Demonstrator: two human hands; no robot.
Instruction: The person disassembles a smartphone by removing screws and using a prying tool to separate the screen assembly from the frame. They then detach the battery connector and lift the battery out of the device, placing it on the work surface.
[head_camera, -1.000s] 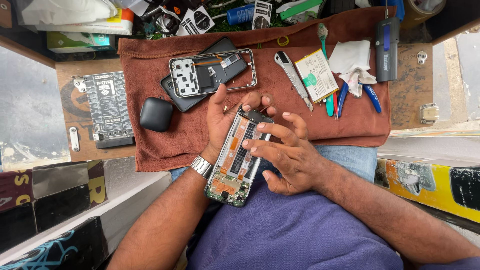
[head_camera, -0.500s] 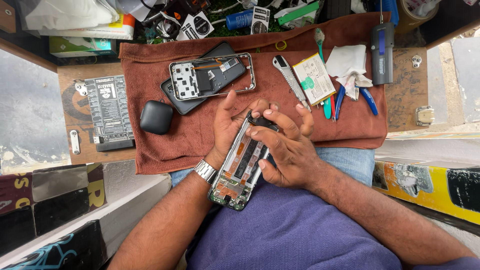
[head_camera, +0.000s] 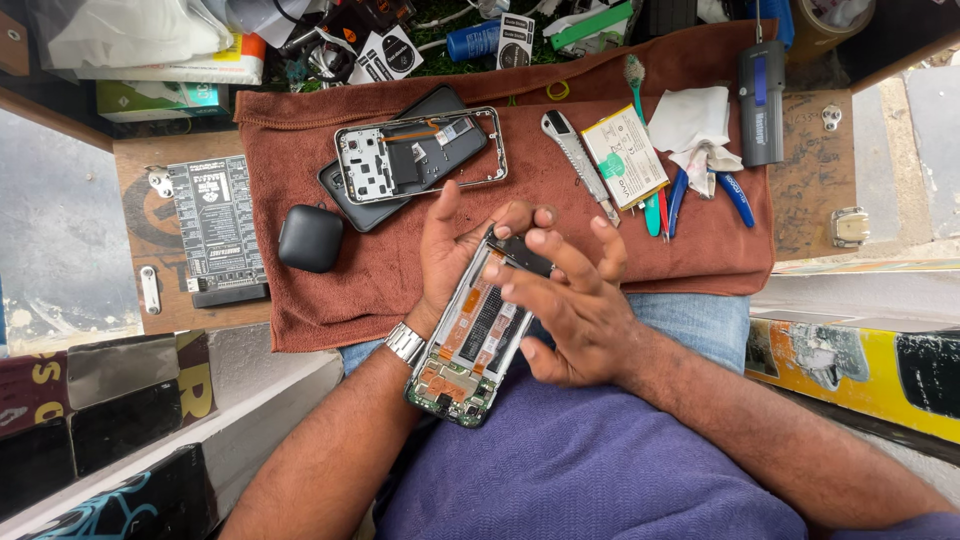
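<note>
At the centre of the frame an opened phone (head_camera: 470, 345) is being held over the lap, just below the edge of the towel (head_camera: 300, 300). It is being cradled from beneath by the left hand (head_camera: 455, 250), palm up, fingers spread behind the phone's upper end, a metal watch (head_camera: 405, 343) being worn at the wrist. The right hand (head_camera: 570, 305) is being laid across the phone's right side, its fingertips (head_camera: 497, 268) being pressed on a dark strip at the top; the hands are thus being kept together, both closed on the phone.

The phone's inside is being shown: a flat rectangle with green board, orange flex strips and a dark cell bay.

On the rust-brown, nubby towel spread over the bench (head_camera: 800, 180), a second phone frame (head_camera: 420, 155) is lying upper centre on a dark back cover. A rounded black case (head_camera: 310, 238) is sitting at the left, a grey knife (head_camera: 578, 160), a flat battery (head_camera: 624, 155), a crumpled white tissue (head_camera: 693, 128) and blue-handled tools (head_camera: 735, 195) at the upper right. A dark printed board (head_camera: 215, 225) is lying off the towel, far left.
</note>
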